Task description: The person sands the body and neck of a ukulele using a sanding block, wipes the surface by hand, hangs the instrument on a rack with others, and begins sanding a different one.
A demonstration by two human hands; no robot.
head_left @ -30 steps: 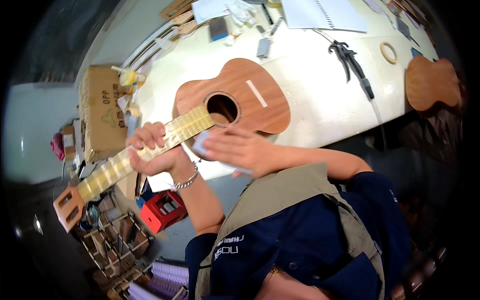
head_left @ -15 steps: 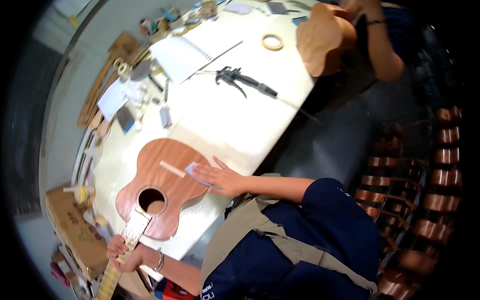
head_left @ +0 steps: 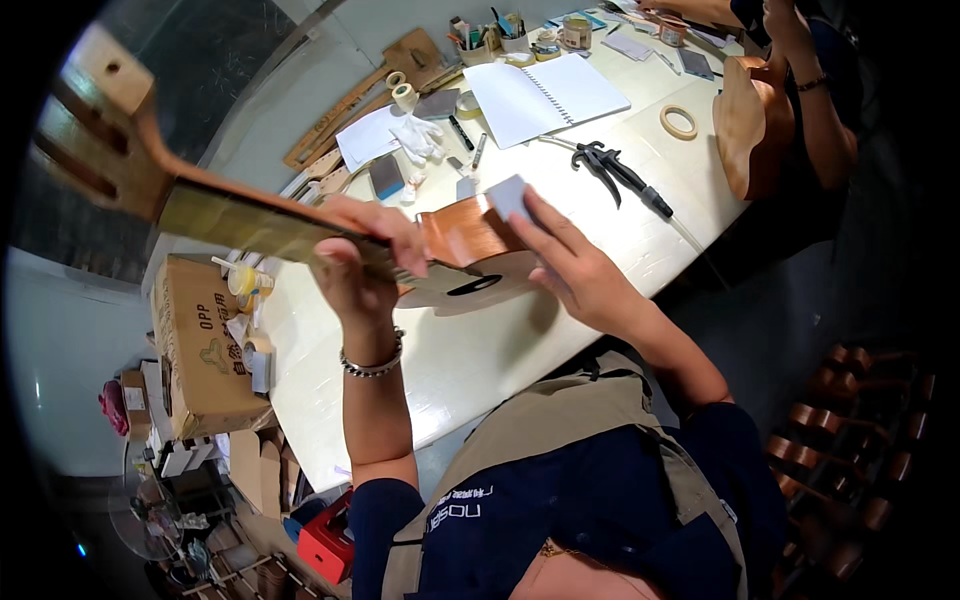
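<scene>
A small reddish-brown guitar, ukulele-like (head_left: 468, 232), is raised and tipped up on its edge over the white table, its curved side facing up. Its sound hole shows foreshortened, and the headstock points to the upper left, close to the camera. My left hand (head_left: 362, 255) is closed round the neck near the body. A grey sheet of sandpaper (head_left: 507, 193) lies against the curved side, held under the fingers of my right hand (head_left: 590, 282). The lower face of the body is partly hidden.
On the table (head_left: 420, 400) lie a black air blow gun (head_left: 612, 172) with its hose, a tape roll (head_left: 678, 123) and a spiral notebook (head_left: 545, 95). A cardboard box (head_left: 205, 350) stands left. At the far right, a person's arm (head_left: 800, 60) is by another instrument body (head_left: 750, 130).
The guitar has gone from lying flat to tipped on its edge, its neck swung up to the upper left. My right hand has moved the sandpaper from the flat face to the side.
</scene>
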